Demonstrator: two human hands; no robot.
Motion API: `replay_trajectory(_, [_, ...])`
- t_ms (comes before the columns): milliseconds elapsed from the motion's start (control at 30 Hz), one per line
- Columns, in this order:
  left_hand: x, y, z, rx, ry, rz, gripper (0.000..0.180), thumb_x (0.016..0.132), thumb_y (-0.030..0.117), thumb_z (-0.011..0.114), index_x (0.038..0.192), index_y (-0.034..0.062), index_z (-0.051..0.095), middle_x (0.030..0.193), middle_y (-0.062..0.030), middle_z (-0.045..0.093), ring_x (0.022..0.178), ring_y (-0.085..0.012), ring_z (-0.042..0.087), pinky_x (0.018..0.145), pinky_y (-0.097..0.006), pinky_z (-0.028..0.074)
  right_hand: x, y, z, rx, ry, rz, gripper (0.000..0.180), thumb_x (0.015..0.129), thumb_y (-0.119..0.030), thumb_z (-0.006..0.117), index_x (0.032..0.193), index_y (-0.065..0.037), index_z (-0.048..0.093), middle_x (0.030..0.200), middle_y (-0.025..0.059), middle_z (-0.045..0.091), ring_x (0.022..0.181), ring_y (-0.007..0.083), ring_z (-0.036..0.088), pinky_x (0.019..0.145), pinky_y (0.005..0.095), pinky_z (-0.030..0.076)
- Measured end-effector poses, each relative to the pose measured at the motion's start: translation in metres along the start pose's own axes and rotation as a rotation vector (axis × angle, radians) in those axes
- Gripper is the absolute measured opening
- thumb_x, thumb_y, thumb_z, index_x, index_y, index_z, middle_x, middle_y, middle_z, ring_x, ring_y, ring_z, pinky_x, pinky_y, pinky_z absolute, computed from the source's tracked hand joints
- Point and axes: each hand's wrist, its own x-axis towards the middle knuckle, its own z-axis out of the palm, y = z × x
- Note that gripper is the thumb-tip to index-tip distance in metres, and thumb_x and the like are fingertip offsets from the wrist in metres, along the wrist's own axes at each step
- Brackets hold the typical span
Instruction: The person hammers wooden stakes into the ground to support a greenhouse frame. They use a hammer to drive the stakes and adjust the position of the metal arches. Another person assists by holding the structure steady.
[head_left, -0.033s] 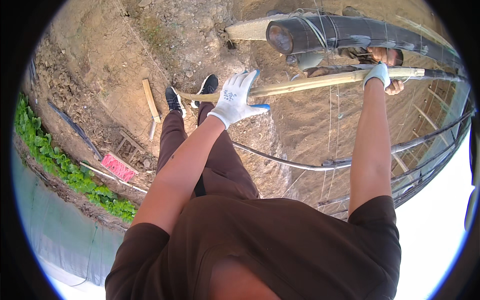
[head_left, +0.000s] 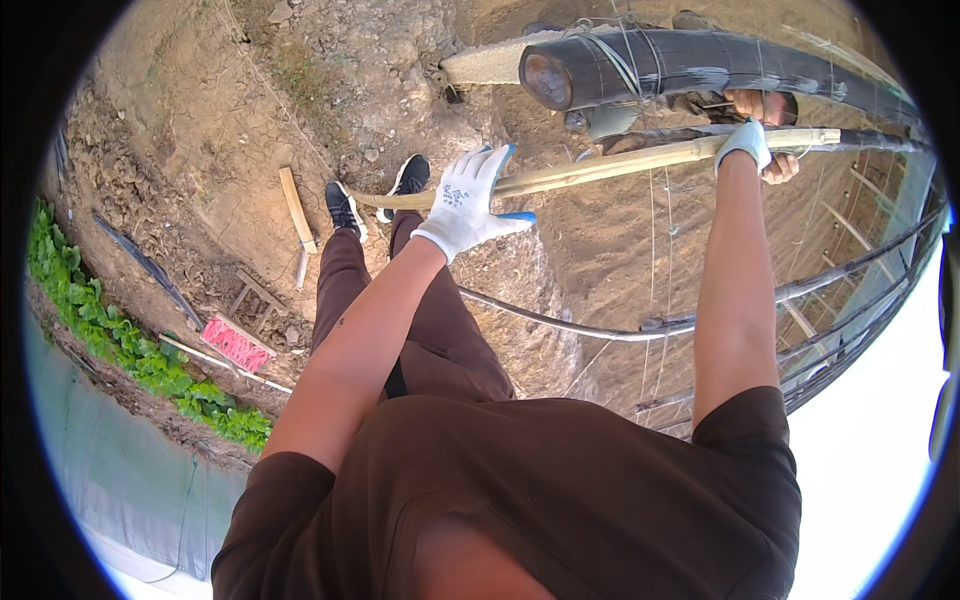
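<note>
A long, pale split-bamboo pole [head_left: 610, 168] slants across in front of me, its low end by my shoes. Near its upper right end, my right hand [head_left: 745, 148], in a white and blue glove, is closed round it; the fingertips are mostly hidden. My left hand [head_left: 470, 203], gloved alike, lies against the pole lower down with fingers stretched and thumb apart. Just past my right hand, the pole's end overlaps a thin dark pole [head_left: 880, 140]. Another person's bare hands [head_left: 780, 168] are beside that overlap, partly hidden behind the poles.
A thick black beam [head_left: 690, 68] bound with wire runs above the pale pole. Curved dark poles [head_left: 620, 332] and thin wires hang at right. On the soil at left lie a wooden stick [head_left: 297, 210] and a pink-topped piece [head_left: 237, 343], near green plants [head_left: 150, 345].
The pale pole's upper end has risen slightly against the thin dark pole, and my right hand has moved slightly left. My left hand keeps its spread pose. The whole view has shifted a little.
</note>
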Motion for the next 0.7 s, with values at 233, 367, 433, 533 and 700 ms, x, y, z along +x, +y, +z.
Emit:
replay_trajectory(233, [0.041,0.054,-0.002,0.082,0.031,0.162,0.090,0.078,0.046,0.089,0.147,0.0028,0.050,0.133,-0.0213,0.061,0.122,-0.0404,0.059,0.105,-0.051,0.047,-0.063,-0.031,-0.002,0.083,0.017,0.018,0.073,0.087,-0.029,0.074,0.148,-0.003,0.043,0.134,0.0226,0.066,0.115,0.0350,0.068,0.098,0.0438,0.054])
replay_trajectory(367, [0.100,0.104,0.037,0.081,0.031,0.199,0.086,0.078,0.048,0.087,0.142,0.0027,0.051,0.128,-0.0205,0.062,0.118,-0.0389,0.060,0.102,-0.052,0.048,-0.061,-0.022,-0.006,0.101,0.058,0.005,0.089,0.088,-0.032,0.071,0.161,-0.006,0.028,0.145,0.0252,0.059,0.131,0.0374,0.061,0.109,0.0445,0.048])
replay_trajectory(433, [0.121,0.117,0.043,0.204,-0.046,0.110,0.088,0.076,0.051,0.088,0.139,0.0028,0.050,0.125,-0.0199,0.062,0.117,-0.0392,0.061,0.096,-0.053,0.051,-0.077,-0.030,0.010,0.117,0.065,0.067,0.090,0.089,-0.028,0.070,0.164,-0.007,0.023,0.143,0.0246,0.061,0.129,0.0376,0.063,0.109,0.0451,0.048])
replay_trajectory(533, [0.148,0.132,0.049,0.317,-0.246,-0.138,0.068,0.082,0.043,0.083,0.128,0.0067,0.049,0.117,-0.0206,0.065,0.104,-0.0402,0.068,0.085,-0.055,0.056,-0.102,-0.050,-0.005,0.251,0.004,0.039,0.092,0.088,-0.025,0.068,0.164,-0.005,0.020,0.138,0.0277,0.063,0.125,0.0413,0.064,0.107,0.0468,0.049])
replay_trajectory(700, [0.152,0.111,0.065,0.208,-0.349,-0.167,0.061,0.087,0.028,0.078,0.134,0.0066,0.045,0.122,-0.0248,0.068,0.110,-0.0443,0.069,0.092,-0.055,0.054,-0.085,-0.037,-0.010,0.179,0.053,0.121,0.077,0.086,-0.022,0.074,0.153,-0.005,0.042,0.124,0.0222,0.070,0.111,0.0358,0.070,0.097,0.0442,0.054])
